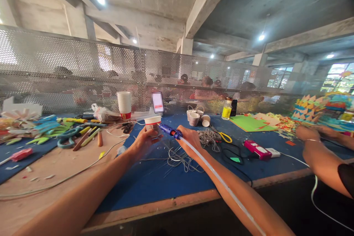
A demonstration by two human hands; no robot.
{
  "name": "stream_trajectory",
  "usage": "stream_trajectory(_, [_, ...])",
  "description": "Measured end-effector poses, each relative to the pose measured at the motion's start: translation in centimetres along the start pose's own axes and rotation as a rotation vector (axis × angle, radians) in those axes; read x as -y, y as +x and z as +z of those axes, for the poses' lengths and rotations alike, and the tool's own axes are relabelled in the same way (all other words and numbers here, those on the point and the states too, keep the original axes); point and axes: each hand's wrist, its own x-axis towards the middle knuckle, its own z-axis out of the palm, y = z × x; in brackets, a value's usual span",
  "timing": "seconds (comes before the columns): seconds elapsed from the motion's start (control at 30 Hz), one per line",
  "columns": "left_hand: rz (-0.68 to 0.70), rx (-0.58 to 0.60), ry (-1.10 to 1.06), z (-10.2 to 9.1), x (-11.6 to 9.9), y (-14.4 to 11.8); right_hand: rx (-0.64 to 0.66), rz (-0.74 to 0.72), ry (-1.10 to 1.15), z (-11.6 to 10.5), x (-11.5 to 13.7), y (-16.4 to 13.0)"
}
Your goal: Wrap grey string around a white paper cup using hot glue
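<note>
- The left hand (143, 141) is wrapped around a small paper cup (153, 122), white with a red band, and holds it just above the blue mat (155, 184) near the middle of the workbench.
- The right hand (190, 141) is clamped on a blue hot-glue gun (168, 130); its nozzle end points left and sits right at the cup's side, too close to tell whether the two touch.
- A long translucent glue stick (221, 182) runs back from the gun along the right forearm toward the camera.
- Under and between the hands lies a tangle of grey twine (182, 158), with a denser bundle of the same twine (208, 137) just beyond the right hand.
- Further back stand three twine-wrapped cups (197, 117), a stack of paper cups (124, 104) and a yellow-labelled bottle (226, 109).
- Yellow-handled scissors (225, 137) lie right of the twine; a pink device (257, 149) lies further right.
- Left of the mat, pencils, markers and blue-handled scissors (66, 136) are scattered on the bare wooden top (55, 169).
- At the right edge a co-worker's hand (304, 132) rests beside coloured paper crafts (308, 108).
- A perforated metal screen (83, 66) closes off the bench behind.
</note>
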Motion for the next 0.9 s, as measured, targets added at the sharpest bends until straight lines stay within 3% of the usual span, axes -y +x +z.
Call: stream_trajectory(0.9, [-0.001, 0.026, -0.043, -0.29, 0.05, 0.11, 0.002, 0.014, -0.015, 0.10, -0.12, 0.10])
